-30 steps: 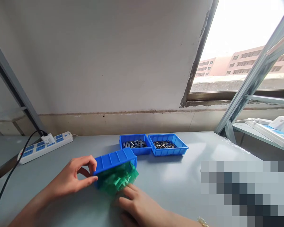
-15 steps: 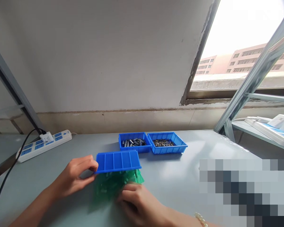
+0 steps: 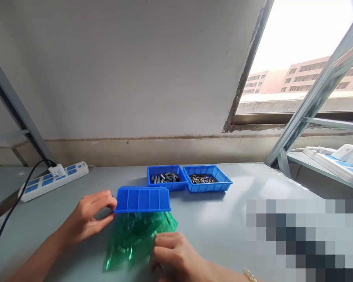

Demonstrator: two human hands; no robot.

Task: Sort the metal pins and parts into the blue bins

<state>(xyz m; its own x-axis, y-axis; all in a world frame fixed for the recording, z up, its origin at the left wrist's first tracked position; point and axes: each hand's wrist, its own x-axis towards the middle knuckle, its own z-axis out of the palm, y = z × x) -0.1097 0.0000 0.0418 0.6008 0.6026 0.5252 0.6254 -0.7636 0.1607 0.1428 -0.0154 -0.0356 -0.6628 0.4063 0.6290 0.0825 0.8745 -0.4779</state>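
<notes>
My left hand [image 3: 95, 213] grips the left end of a blue plastic bin [image 3: 143, 199], which is tipped on its side so its ribbed outer wall faces me. Below and against the bin's rim is a green translucent plastic bag [image 3: 135, 239] with small pieces showing faintly through it. At the bag's right edge, my right hand [image 3: 176, 252] has its fingers closed on the plastic. The bin's inside is turned away from view, and my right fingertips are partly hidden.
Behind stand two blue bins: one with metal cylindrical pieces [image 3: 166, 178], the other with thin screw-like parts [image 3: 202, 179]. A white power strip [image 3: 54, 181] with a black cable lies at left. Metal frame posts [image 3: 282, 156] rise at the right, and a blurred patch covers the lower right.
The tipped bin and my left hand have shifted slightly left. My right hand has moved a little down and right, and more of the green bag shows, spread out toward me.
</notes>
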